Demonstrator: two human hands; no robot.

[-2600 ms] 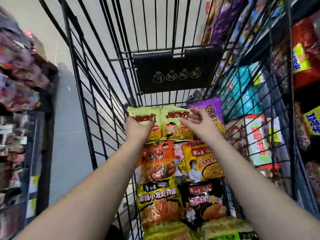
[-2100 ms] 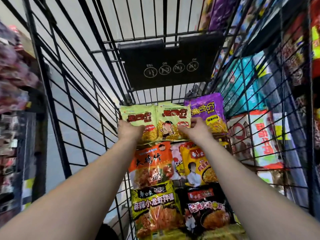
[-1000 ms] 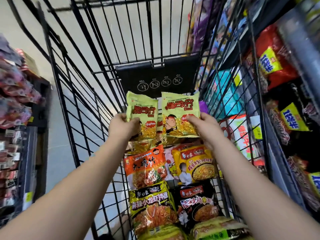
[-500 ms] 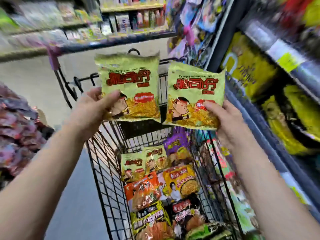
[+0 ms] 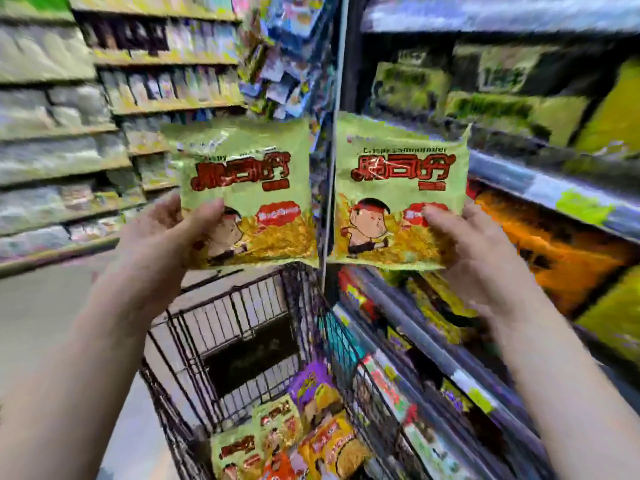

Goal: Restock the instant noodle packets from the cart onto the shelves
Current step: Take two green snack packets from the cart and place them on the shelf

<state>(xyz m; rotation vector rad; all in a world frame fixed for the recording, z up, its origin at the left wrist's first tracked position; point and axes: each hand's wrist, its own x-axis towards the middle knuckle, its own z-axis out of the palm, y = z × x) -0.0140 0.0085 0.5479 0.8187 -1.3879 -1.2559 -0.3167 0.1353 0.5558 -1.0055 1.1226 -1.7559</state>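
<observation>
Item one: left green noodle packet (image 5: 249, 181), upright, label toward the camera, just off centre toward 10 o'clock; gripped at its lower left corner by left hand (image 5: 159, 244), thumb pressed across the front over the cartoon figure, remaining fingers hidden behind. Item two: right green noodle packet (image 5: 398, 181), same design, upright, just off centre toward 2 o'clock; gripped at its lower right corner by right hand (image 5: 478, 258), thumb over the red badge on the front, fingers behind. Both packets side by side, near but apart, a narrow gap between them, raised clear above the cart (image 5: 242, 327) and not yet on any shelf. Cart entry: black wire basket at 6 o'clock, below the packets, just beside the right-hand shelves (image 5: 554, 192). Inside it, toward the bottom edge at 6 o'clock: further green packets (image 5: 235, 452) of matching design, a purple packet (image 5: 311, 382), a yellow-orange packet (image 5: 337, 445), lying flat and overlapping. Right-hand shelves entry: grey front rail with price tags at 3 o'clock, blurred; green-yellow packs (image 5: 502, 105) on the level at 1 o'clock, orange packs (image 5: 554, 261) on the level at 3 o'clock beyond the right hand, mixed packs on lower levels at 5 o'clock, print unreadable. Far shelving (image 5: 69, 161): 9 to 10 o'clock, across the aisle, stock too blurred to identify. Floor (image 5: 34, 323): pale grey, 8 o'clock.
</observation>
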